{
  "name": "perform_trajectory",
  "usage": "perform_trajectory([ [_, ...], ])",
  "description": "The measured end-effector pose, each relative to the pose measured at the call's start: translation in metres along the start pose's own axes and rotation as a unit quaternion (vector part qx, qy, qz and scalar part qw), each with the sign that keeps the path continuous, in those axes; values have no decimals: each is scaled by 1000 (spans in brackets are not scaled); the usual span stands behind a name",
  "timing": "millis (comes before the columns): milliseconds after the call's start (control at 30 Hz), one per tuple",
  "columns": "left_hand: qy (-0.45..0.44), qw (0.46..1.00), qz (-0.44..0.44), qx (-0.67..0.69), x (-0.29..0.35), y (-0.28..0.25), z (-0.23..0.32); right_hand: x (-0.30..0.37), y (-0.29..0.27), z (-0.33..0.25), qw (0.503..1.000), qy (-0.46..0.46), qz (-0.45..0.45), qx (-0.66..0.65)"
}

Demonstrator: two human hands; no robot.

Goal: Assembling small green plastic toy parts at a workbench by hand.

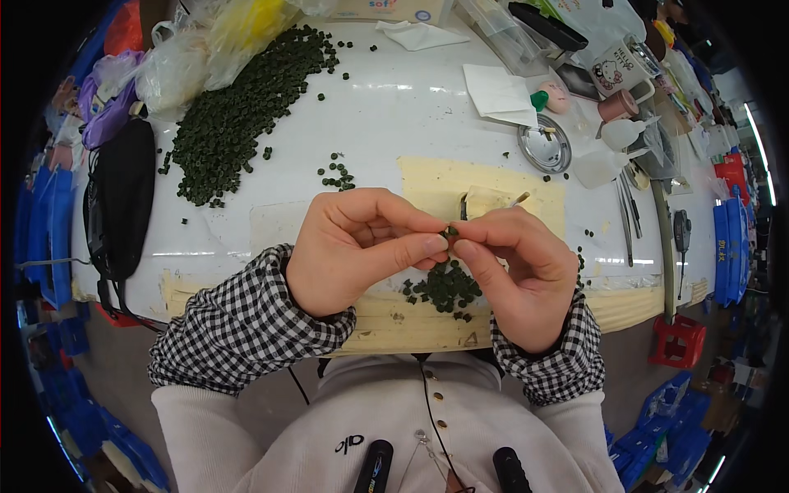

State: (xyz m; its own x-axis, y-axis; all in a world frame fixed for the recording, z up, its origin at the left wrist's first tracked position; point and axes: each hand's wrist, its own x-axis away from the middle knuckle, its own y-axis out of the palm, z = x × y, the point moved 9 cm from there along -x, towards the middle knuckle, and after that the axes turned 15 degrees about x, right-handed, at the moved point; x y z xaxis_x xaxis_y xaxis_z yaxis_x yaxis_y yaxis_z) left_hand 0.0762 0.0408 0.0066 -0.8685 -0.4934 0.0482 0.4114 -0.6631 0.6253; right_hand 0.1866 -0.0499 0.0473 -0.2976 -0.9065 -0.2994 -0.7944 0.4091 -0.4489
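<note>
Thumb and forefinger of my left hand (357, 246) meet those of my right hand (526, 271) over the near edge of the table. Between the fingertips they pinch a small dark green piece (449, 232); its exact kind is too small to make out. Just below lies a little heap of similar dark green pieces (444, 289). Several more pieces (337, 175) are scattered beyond my left hand, and a large pile (238, 119) spreads over the far left. Behind my right fingers is a cream block (491, 200) with a small stick on it, on yellow tape.
A black pouch (123, 197) and plastic bags (177, 70) lie at the left. At the right are a round metal dish (544, 144), squeeze bottles (604, 167), a mug (620, 66), tweezers (629, 209) and a screwdriver (681, 238). A red stool (678, 341) stands below the table.
</note>
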Motion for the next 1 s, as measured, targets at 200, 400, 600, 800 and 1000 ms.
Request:
perform_trajectory([
  [200, 75, 989, 26, -125, 5, 3, 15, 0, 2, -11, 997, -39, -5, 66],
  [400, 52, 995, 31, -79, 2, -4, 10, -2, 3, -13, 996, -50, -18, 74],
  [600, 100, 991, 18, -83, 4, 1, 17, -1, 4, -7, 999, -39, -17, 26],
  [800, 138, 974, 0, -179, 5, 4, 26, -1, 5, -9, 998, -48, -19, 21],
  [1000, 158, 957, -24, -244, 7, 6, 27, 1, 7, -13, 996, -61, -34, 55],
])
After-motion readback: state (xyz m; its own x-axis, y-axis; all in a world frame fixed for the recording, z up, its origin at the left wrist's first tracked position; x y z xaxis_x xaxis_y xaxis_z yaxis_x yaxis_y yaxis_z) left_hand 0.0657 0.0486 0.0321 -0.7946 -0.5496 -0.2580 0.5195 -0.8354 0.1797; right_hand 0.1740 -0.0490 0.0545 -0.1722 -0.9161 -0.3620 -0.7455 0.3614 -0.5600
